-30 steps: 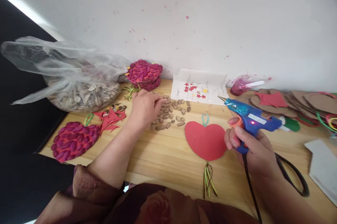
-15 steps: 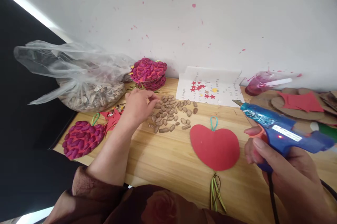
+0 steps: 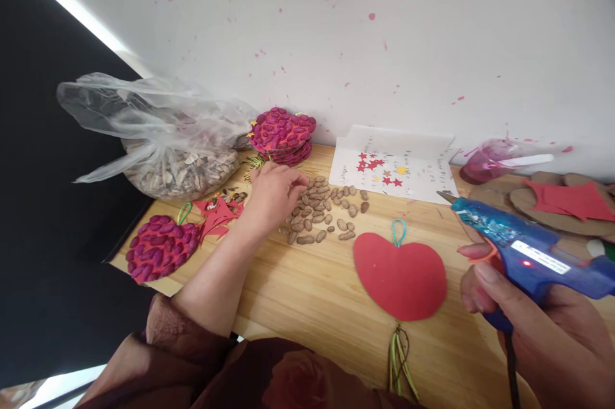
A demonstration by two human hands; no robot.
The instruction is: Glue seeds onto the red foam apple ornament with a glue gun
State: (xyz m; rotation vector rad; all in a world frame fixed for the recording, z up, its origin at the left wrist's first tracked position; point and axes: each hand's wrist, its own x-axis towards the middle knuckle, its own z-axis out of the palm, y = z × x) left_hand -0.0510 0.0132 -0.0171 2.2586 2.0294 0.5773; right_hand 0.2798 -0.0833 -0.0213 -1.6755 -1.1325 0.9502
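My right hand is wrapped around a blue glue gun, a finger at its orange trigger and the nozzle pointing left. A small red light glows on its side. My left hand is over the left edge of a spread of peanut shells, its fingers curled and drawn together. What its fingertips hold, if anything, is hidden. Between my hands a red heart-shaped card lies flat, with a turquoise loop at its top and a yellow-green tassel below.
A clear plastic bag of shells stands at the back left. Near it are a purple shell-covered heart, red paper scraps and a stack of similar hearts. Farther right are a paper with stars, a pink-stained cup and cardboard pieces.
The view has shifted, so things appear slightly farther right. My left hand stays at the peanut shells with its fingers curled. The glue gun remains held up in my right hand.
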